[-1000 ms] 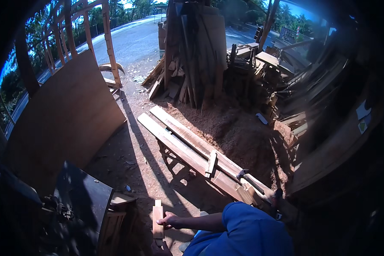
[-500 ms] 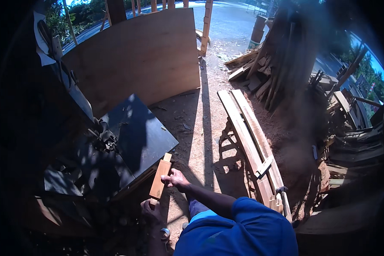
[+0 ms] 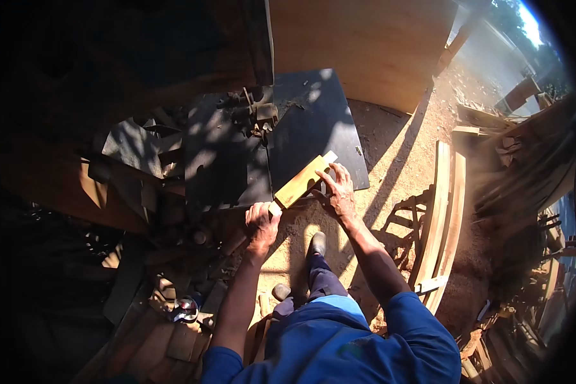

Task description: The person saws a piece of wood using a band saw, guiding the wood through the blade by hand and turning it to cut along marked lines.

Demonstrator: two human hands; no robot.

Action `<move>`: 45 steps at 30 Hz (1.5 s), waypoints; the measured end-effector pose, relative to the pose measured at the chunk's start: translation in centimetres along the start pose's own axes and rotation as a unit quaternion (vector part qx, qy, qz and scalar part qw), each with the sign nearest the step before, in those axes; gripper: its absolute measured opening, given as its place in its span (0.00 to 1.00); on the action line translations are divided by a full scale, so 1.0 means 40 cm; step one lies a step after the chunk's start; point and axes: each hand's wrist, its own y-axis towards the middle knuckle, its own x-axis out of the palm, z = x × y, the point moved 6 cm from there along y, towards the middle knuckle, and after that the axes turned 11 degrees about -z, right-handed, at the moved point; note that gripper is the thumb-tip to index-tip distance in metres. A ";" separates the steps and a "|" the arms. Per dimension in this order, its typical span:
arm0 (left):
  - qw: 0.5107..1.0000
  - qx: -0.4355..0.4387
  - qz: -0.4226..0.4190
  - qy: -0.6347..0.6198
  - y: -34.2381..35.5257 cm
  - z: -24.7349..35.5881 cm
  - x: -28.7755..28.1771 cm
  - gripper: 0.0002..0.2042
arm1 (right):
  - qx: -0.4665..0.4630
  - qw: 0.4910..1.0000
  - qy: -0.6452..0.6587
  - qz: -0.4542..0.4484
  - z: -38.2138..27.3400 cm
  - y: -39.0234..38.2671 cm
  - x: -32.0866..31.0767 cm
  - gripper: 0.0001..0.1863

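A short, pale wooden block with a narrower stub at each end is held slanting in front of me, over the near edge of a dark board. My left hand is closed around the stub at its lower left end. At the upper right end, my right hand rests its fingers on the block's edge, with the thumb lower along the side. The undersides of the fingers are hidden. Beneath and beyond the block lies the dark flat board, patched with sun and shade.
Dusty metal parts sit on the dark board. A large plywood sheet stands behind it. To the right, two long planks lie side by side on a support. Scrap wood is heaped at far right; offcuts lie at lower left.
My view has swung left, bringing the dark board nearer the middle. The block has tilted rightward, and my right hand has shifted from its middle to its far end.
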 end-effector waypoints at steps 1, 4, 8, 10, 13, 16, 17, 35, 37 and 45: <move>0.998 -0.045 0.017 -0.028 -0.004 -0.020 -0.009 0.21 | -0.021 0.999 -0.027 -0.020 -0.010 0.010 0.015 0.38; 0.998 -0.041 -0.006 0.044 -0.057 -0.094 0.019 0.17 | -0.046 0.991 -0.056 -0.108 -0.078 0.072 0.083 0.41; 0.985 -0.150 0.010 -0.081 -0.006 -0.098 0.012 0.21 | -0.067 0.991 -0.093 -0.070 -0.013 0.146 0.106 0.36; 0.981 -0.154 0.010 -0.113 -0.001 -0.124 0.007 0.21 | -0.086 0.989 -0.087 -0.086 -0.010 0.186 0.126 0.35; 0.984 -0.117 -0.006 -0.133 0.030 -0.145 0.004 0.21 | -0.123 0.988 -0.046 -0.079 -0.007 0.232 0.134 0.39; 0.982 -0.120 0.003 -0.147 0.058 -0.162 0.023 0.21 | -0.148 0.985 -0.022 -0.081 -0.024 0.284 0.116 0.43; 0.984 -0.111 0.023 -0.138 0.068 -0.158 0.027 0.21 | -0.146 0.986 -0.003 -0.081 -0.022 0.297 0.116 0.47; 0.979 -0.131 0.072 -0.138 0.167 -0.263 0.087 0.19 | -0.086 0.995 -0.036 -0.020 0.001 0.407 0.142 0.42; 0.979 -0.135 0.079 -0.134 0.178 -0.274 0.098 0.18 | -0.086 0.995 -0.044 -0.020 0.007 0.428 0.145 0.43; 0.971 -0.162 0.106 -0.142 0.193 -0.294 0.110 0.18 | -0.081 0.995 -0.055 -0.033 0.030 0.465 0.159 0.44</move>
